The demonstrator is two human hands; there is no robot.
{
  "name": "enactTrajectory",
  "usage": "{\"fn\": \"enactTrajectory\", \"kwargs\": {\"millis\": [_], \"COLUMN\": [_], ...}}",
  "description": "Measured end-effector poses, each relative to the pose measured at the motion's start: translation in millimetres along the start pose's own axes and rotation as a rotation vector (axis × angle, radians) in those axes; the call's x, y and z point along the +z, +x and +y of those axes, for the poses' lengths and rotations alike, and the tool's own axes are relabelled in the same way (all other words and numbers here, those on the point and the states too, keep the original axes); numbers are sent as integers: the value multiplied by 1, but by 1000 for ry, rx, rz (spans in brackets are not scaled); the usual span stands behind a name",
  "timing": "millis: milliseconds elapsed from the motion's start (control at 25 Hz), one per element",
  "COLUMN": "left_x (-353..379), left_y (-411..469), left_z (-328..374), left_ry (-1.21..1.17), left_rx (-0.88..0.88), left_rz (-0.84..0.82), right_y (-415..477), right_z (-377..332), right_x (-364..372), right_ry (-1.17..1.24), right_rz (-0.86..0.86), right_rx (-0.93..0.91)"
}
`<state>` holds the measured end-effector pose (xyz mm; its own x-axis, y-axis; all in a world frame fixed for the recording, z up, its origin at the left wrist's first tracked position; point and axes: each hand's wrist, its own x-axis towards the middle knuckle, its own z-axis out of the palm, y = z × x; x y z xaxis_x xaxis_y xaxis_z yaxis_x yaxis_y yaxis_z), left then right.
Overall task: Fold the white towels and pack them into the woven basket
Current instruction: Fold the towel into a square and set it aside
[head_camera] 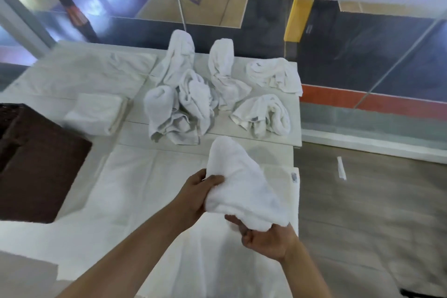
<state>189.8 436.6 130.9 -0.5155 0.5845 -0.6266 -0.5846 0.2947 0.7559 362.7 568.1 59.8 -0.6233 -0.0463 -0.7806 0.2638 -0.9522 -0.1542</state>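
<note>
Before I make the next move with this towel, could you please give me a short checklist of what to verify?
1. Grip: left hand and right hand both hold the held towel. Ok.
2. Towel laid flat for folding: it is bunched and lifted in the hands. Not ok.
3. Folding spot: a flat white cloth lies below the hands. Ok.
4. Room in the woven basket at the left: its inside is not visible. Cannot tell.
5. Remaining work: crumpled towels lie at the far side. Not ok.
</note>
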Motion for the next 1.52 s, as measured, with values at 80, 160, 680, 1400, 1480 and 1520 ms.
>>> {"fn": "enactTrajectory", "kwargs": {"millis": [80, 160, 680, 1400, 1480, 1520], "left_x": [-25, -54, -293, -371, -372, -374], "left_y": [-13, -21, -10, 135, 151, 159], "left_z": [7, 13, 52, 114, 124, 127], "left_ry": [-37, -6, 354, -214, -241, -225], "left_rx": [23, 53, 9, 192, 261, 289], "left_rz": [-14, 16, 192, 709, 795, 824], "right_y": [13, 26, 135, 342, 370, 382], "right_z": [20, 28, 77, -58, -67, -70], "right_x": [26, 53, 247, 500, 520, 529], "right_ry": [-15, 32, -720, -1926, -1982, -2010], "right_rz": [-67, -128, 348, 149, 35, -15], "right_rx": [22, -56, -440, -858, -863, -870]}}
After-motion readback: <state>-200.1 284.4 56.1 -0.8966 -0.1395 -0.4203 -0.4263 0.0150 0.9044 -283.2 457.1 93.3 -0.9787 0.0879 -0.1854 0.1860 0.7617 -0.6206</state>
